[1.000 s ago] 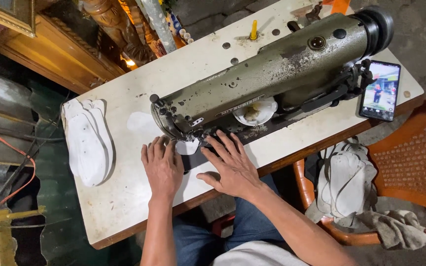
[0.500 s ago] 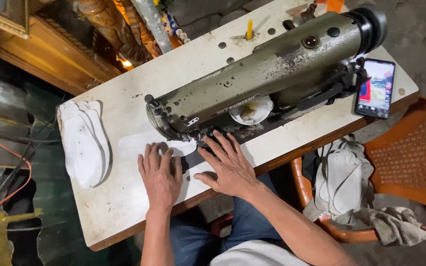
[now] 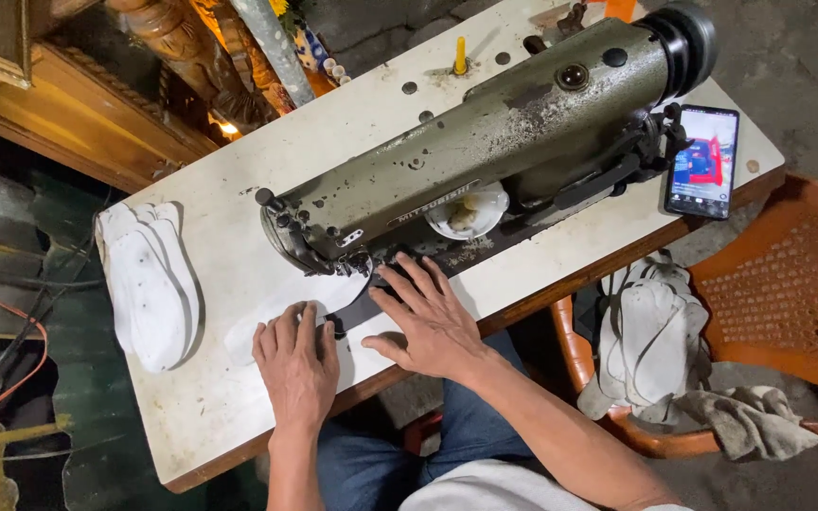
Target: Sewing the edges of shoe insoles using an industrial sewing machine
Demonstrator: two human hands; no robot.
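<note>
My left hand [image 3: 297,364] lies flat, fingers together, pressing a white fabric piece [image 3: 272,317] onto the white table [image 3: 229,416]. My right hand [image 3: 428,317] rests palm down with fingers spread on the same fabric and the dark plate under the needle end [image 3: 333,255] of the olive-green sewing machine [image 3: 494,142]. The fabric runs from under the needle toward the left past my left hand.
A stack of white sole-shaped pieces [image 3: 149,284] lies at the table's left end. A phone with a lit screen [image 3: 702,161] stands at the right end. An orange plastic chair [image 3: 759,312] beside me holds more white pieces [image 3: 650,345] and a grey rag [image 3: 745,421].
The white fabric has fed leftward out from under the needle. Both hands have followed it and stay pressed on it.
</note>
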